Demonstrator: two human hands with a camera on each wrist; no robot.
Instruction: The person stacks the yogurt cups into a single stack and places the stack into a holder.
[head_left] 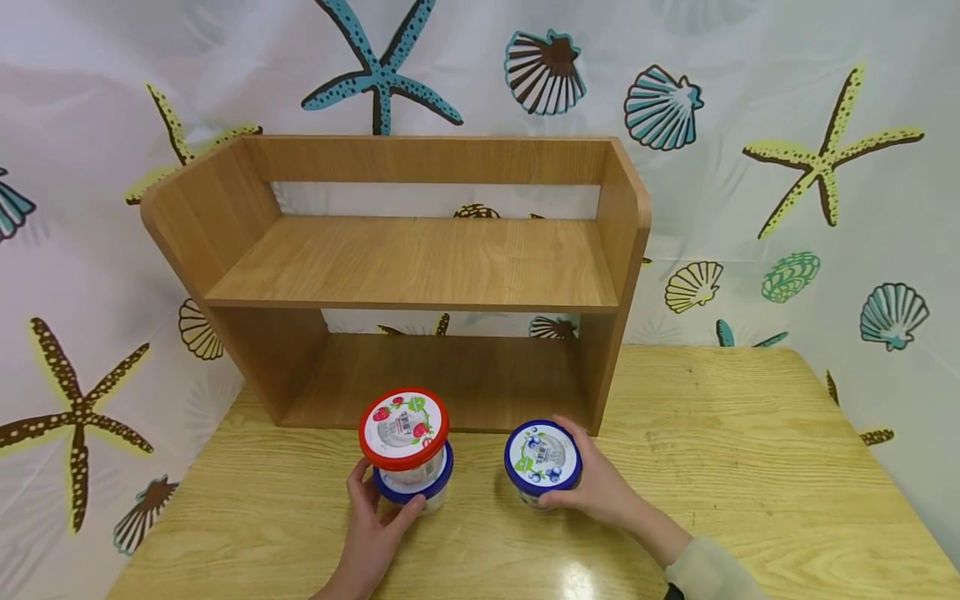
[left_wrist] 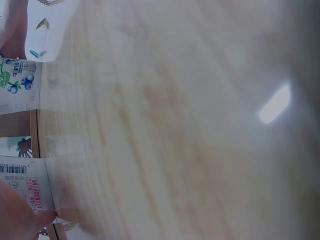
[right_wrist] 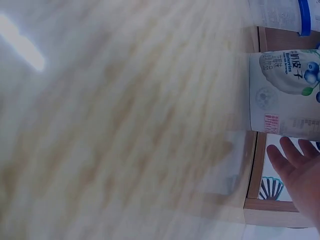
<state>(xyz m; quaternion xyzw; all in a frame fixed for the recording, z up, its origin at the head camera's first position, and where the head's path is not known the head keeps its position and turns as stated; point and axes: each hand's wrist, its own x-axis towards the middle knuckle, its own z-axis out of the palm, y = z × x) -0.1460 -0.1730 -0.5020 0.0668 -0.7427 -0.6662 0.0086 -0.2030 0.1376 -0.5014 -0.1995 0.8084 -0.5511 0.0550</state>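
Note:
Near the front of the shelf, a red-lidded tub (head_left: 403, 429) with berry pictures sits on top of a blue-lidded tub (head_left: 435, 500), slightly off-centre. My left hand (head_left: 367, 529) grips the lower tub, its thumb against the near side, and the left wrist view shows that thumb at the tub's printed wall (left_wrist: 30, 175). To the right stands a second blue-lidded tub (head_left: 543, 454) with a blueberry label. My right hand (head_left: 600, 487) holds it by the lid edge between thumb and forefinger. In the right wrist view the other fingers (right_wrist: 295, 155) lie fairly straight beside its wall.
A two-tier wooden shelf (head_left: 412, 262) stands behind the tubs, its lower board just beyond them. The wooden table (head_left: 720, 433) extends to the right and towards me. A patterned curtain (head_left: 750, 50) with starfish and shells hangs behind.

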